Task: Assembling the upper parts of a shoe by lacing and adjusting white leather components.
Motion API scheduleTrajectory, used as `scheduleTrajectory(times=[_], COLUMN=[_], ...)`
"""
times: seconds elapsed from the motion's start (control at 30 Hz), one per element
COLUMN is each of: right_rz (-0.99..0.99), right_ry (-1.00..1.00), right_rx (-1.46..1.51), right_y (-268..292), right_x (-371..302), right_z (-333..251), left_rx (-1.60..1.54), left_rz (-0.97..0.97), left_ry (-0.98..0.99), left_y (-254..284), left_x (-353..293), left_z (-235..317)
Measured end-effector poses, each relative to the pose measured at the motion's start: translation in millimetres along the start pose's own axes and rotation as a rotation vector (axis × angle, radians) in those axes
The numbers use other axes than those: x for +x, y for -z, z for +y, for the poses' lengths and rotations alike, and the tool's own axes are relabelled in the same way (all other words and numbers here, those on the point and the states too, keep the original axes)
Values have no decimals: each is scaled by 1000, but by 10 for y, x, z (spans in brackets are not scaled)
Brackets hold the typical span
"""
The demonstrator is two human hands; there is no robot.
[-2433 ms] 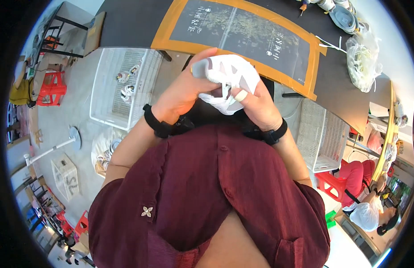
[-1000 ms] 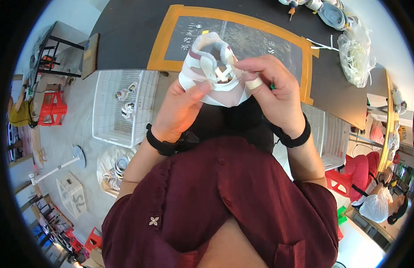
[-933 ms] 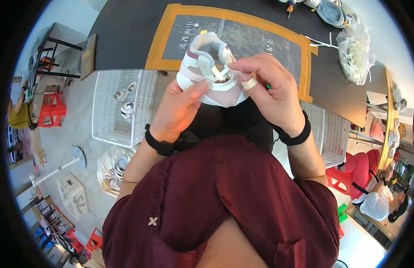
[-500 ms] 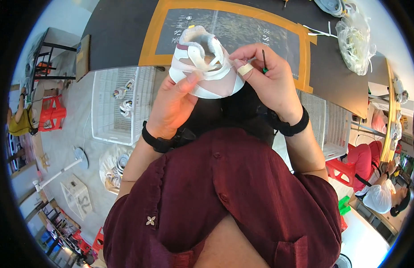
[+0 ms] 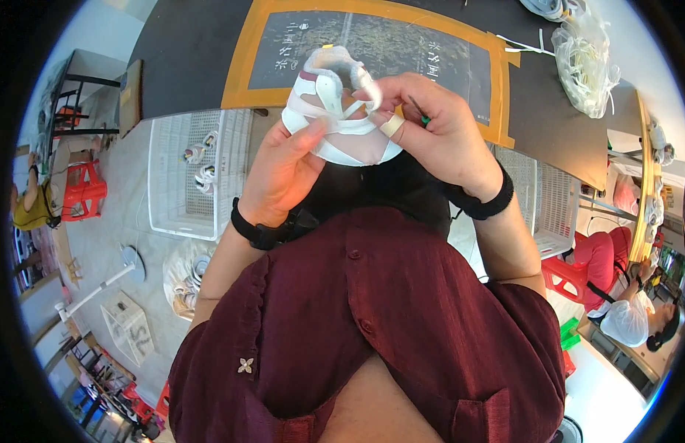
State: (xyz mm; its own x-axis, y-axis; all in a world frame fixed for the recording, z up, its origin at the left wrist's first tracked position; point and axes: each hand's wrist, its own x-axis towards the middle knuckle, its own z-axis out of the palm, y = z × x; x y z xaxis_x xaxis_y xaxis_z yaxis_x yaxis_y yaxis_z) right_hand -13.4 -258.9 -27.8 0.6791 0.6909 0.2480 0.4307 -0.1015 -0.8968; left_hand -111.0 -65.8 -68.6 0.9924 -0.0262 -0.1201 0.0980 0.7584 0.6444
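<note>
A white and pale pink shoe upper (image 5: 352,140), with a grey padded collar and a maroon patch, is held up in front of my torso at the table's near edge. My left hand (image 5: 287,166) grips its left side, thumb on the outer face. On the other side my right hand (image 5: 435,125) pinches the edge near the eyelet opening with thumb and index finger. A small thin tool with a green part (image 5: 424,119) is tucked between my right fingers. Tan tape wraps my right thumb. The fingers behind the upper are hidden.
The dark table (image 5: 186,59) carries a taped-down sheet (image 5: 283,55) framed in orange tape. A clear bag of white laces (image 5: 584,70) lies at the far right. White plastic crates (image 5: 183,218) with shoe parts stand below. People sit on red stools at both sides.
My right hand has moved slightly left, its fingers now over the upper's opening edge. The green tool has tilted. The upper has shifted a little, staying in my left hand.
</note>
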Motion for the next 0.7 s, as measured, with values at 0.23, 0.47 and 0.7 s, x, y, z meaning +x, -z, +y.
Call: scheduleTrajectory(times=[0.23, 0.47, 0.7], right_rz=[-157, -192, -339], right_ry=[44, -130, -372], right_rx=[-79, 134, 695], right_y=[87, 150, 240], right_x=[111, 125, 76], right_z=[-35, -110, -70], left_rx=[20, 183, 110], left_rz=[30, 11, 55], left_ry=[32, -32, -49], left_y=[-24, 5, 5], left_x=[-12, -42, -52], left_z=[23, 49, 65])
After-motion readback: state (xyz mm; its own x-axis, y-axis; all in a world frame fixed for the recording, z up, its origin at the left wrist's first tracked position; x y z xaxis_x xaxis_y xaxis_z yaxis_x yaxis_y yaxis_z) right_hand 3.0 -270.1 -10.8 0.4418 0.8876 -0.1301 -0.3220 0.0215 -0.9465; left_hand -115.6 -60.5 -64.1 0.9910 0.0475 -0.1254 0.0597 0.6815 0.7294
